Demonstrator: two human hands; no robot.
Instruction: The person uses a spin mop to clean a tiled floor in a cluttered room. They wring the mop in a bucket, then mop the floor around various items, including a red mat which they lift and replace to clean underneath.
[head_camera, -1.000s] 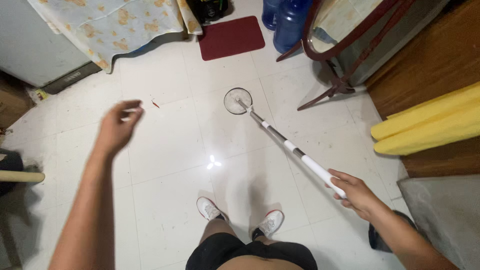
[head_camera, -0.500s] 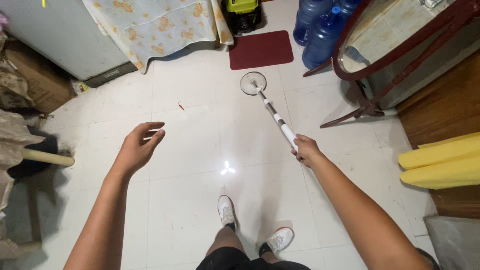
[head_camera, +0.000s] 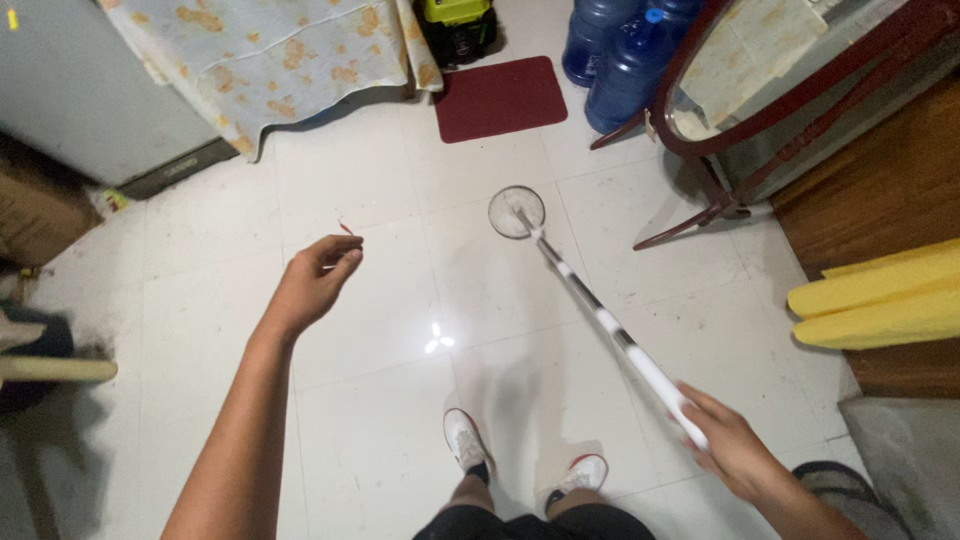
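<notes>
Home: tiled floor (head_camera: 380, 300), doormat (head_camera: 500, 97), water jugs (head_camera: 620, 70)

Brightness: moderate indoor light, brightest over the middle of the white tiled floor (head_camera: 400, 180).
Source: probably a lamp overhead, judging by the small star-shaped glare spot (head_camera: 434, 337) on the tiles.
Shadows: soft grey shadow on the tiles around the shoes (head_camera: 465, 437); dark corners at far left and lower right.
Sharpness: floor centre crisp; right hand (head_camera: 735, 452) slightly smeared.
Distortion: wide-angle bending at the edges; tile lines curve outward.
</notes>
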